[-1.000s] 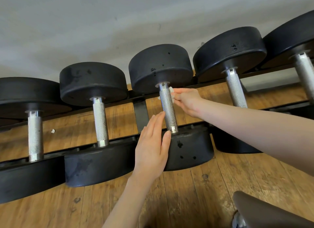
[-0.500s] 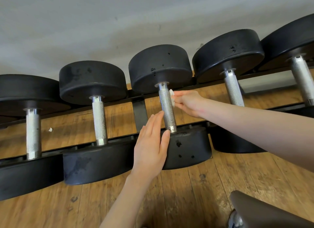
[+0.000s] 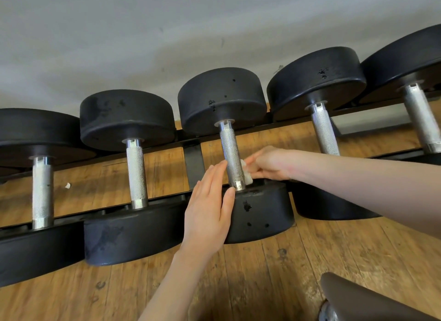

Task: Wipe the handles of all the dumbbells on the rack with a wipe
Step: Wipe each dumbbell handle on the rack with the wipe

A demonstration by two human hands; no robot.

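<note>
**Wiping the middle dumbbell on a low rack**

The floor point(image 3: 274, 273) is made of brown wood boards with dark knots. A plain grey wall point(image 3: 167, 34) stands behind. A low black rack point(image 3: 194, 163) runs along the wall, with two thin rails and a flat post between them. Five black dumbbells lie across the rails side by side, close together, each with a silver handle. A tiny white scrap point(image 3: 68, 185) lies on the floor under the rack, to the left.

The right hand point(image 3: 269, 163) pinches a small white wipe point(image 3: 245, 171) and presses it on the right side of the middle handle point(image 3: 231, 158), near the low end. The left hand point(image 3: 210, 206) is flat, with straight fingers. It rests on the near weight point(image 3: 260, 213) of that dumbbell, and its fingertips touch the left side of the handle.

The gaps between the handles are narrow. The floor in front of the rack has open room. A dark rounded thing point(image 3: 372, 299) sits at the bottom right corner; it may be a seat, but too little of it shows.
</note>
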